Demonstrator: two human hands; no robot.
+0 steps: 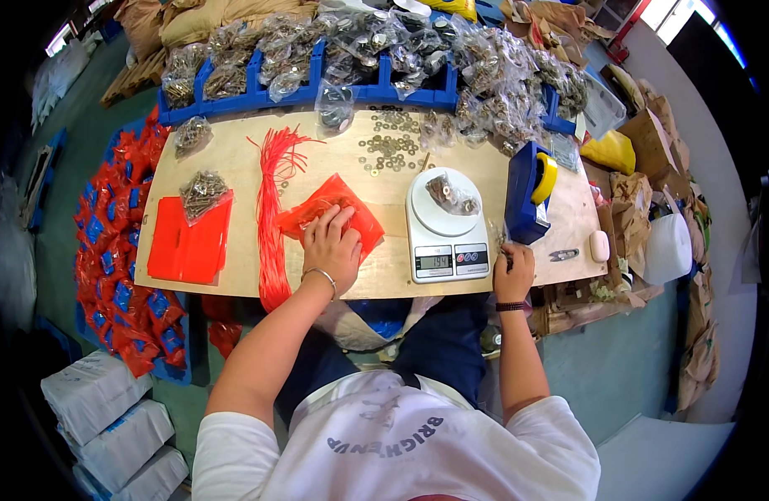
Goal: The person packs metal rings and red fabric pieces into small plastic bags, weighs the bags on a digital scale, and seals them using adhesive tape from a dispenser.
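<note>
My left hand (331,244) rests over a red plastic bag (358,210) with small parts inside, its fingers curled onto the bag. My right hand (514,272), fingers curled around something small that I cannot make out, is between a white digital scale (426,239) and the table's front right. A clear bag of metal parts (449,194) sits on the scale's pan. A blue tape dispenser (525,196) with yellow roll stands just beyond my right hand. Left of my left hand lie red strands (274,271) and flat red bags (176,242) under a bag of screws (202,197).
The plywood table (368,288) holds scattered washers (393,153), a small cutter (564,255) and a pale oval object (599,245). Blue bins (234,106) piled with bagged hardware line the back. Red packages (136,317) heap at left near white bundles (92,392); cardboard (647,154) stands right.
</note>
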